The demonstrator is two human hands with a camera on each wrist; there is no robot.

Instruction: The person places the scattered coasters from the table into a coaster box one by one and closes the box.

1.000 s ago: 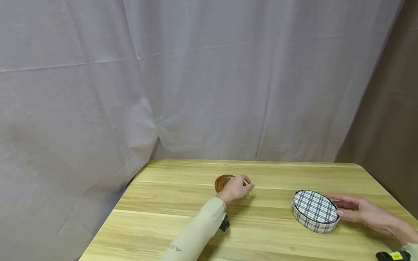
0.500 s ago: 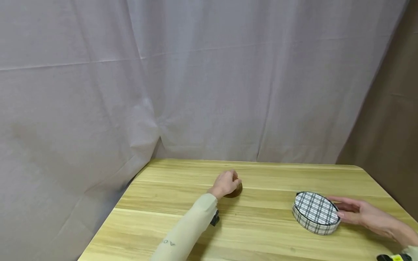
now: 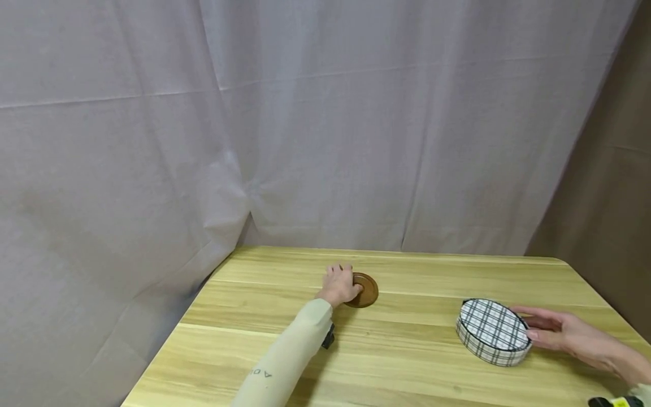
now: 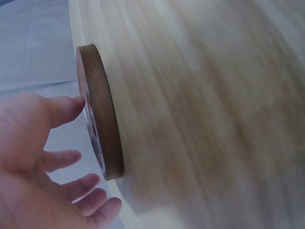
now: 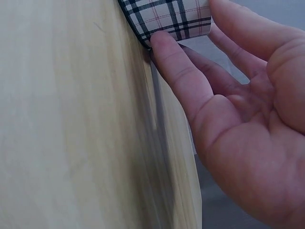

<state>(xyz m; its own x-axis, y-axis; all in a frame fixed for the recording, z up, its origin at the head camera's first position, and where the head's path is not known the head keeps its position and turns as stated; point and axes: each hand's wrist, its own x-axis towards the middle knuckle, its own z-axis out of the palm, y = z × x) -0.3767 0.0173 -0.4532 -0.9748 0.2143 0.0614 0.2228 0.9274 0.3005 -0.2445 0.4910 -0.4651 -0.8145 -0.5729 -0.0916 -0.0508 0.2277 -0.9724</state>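
A flat round brown disc point(image 3: 366, 290) with ringed grooves lies on the table. My left hand point(image 3: 339, 285) is over its left side, fingers spread and loosely bent. In the left wrist view the thumb tip meets the upper face of the disc point(image 4: 102, 112), while the other fingers stay apart from it. A low oval plaid case point(image 3: 494, 332), white with black lines and dark trim, sits at the right of the table. My right hand point(image 3: 569, 333) holds its right end between thumb and fingers. In the right wrist view a fingertip presses the side of the plaid case point(image 5: 181, 19).
The light wooden table point(image 3: 407, 362) carries both things. A grey curtain point(image 3: 325, 124) hangs behind its back edge, and a brown cloth point(image 3: 595, 186) hangs at the right. Between the disc and the case lies a stretch of bare tabletop.
My left hand has moved leftward across the disc, uncovering its right side, and its fingers have spread from a bent pose. The right hand and plaid case have stayed nearly still.
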